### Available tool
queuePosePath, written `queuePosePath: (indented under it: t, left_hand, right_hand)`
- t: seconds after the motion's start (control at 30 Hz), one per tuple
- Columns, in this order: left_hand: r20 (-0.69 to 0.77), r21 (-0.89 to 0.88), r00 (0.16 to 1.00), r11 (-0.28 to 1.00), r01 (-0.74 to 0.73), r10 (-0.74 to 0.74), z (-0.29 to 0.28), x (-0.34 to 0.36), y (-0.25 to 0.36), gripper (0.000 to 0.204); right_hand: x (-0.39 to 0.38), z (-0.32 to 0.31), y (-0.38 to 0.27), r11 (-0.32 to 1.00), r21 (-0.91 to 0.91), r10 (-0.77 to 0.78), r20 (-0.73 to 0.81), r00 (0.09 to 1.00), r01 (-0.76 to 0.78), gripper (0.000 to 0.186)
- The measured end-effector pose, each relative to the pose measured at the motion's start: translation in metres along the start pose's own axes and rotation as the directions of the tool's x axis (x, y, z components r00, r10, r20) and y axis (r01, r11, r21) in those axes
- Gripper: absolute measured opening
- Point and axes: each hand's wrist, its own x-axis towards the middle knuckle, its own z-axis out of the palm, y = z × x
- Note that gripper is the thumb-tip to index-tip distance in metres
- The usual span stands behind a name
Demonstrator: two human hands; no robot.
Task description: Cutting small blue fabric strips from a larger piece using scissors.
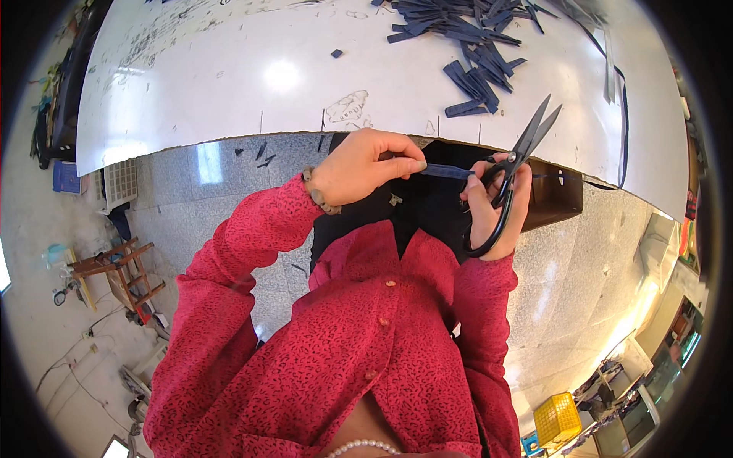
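Note:
Between my hands a dark blue fabric strip (447, 171) is stretched just off the near edge of the white table (198, 84). Its left end is pinched between the thumb and forefinger of my left hand (359, 169). My right hand (500, 217) holds black-handled scissors (528, 140), with the blades parted and pointing up and away to the right. The fingertips of that hand also meet the strip. Beyond it, a thin dark band runs right and over the table edge. Short cut strips (481, 72) lie heaped on the table ahead.
A small dark scrap (336, 53) sits on the tabletop, and more scraps (263, 156) lie on the floor. Under the table edge stands a brown box (561, 202). A wooden stool (126, 278) is at the left, a yellow basket (557, 420) at the lower right.

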Motion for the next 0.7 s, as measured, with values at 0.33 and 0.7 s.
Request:
queuePosePath:
  t: [0.33, 0.7]
  left_hand:
    - [-0.1, 0.319, 0.954, 0.917, -0.238, 0.283, -0.002, 0.001, 0.008, 0.012]
    - [-0.178, 0.377, 0.949, 0.909, -0.178, 0.26, 0.0, 0.037, 0.014, 0.015]
  right_hand:
    - [0.009, 0.002, 0.002, 0.999, -0.044, 0.009, -0.112, 0.994, -0.014, 0.038]
    - [0.025, 0.0, 0.003, 0.998, -0.054, 0.005, -0.178, 0.984, -0.015, 0.039]
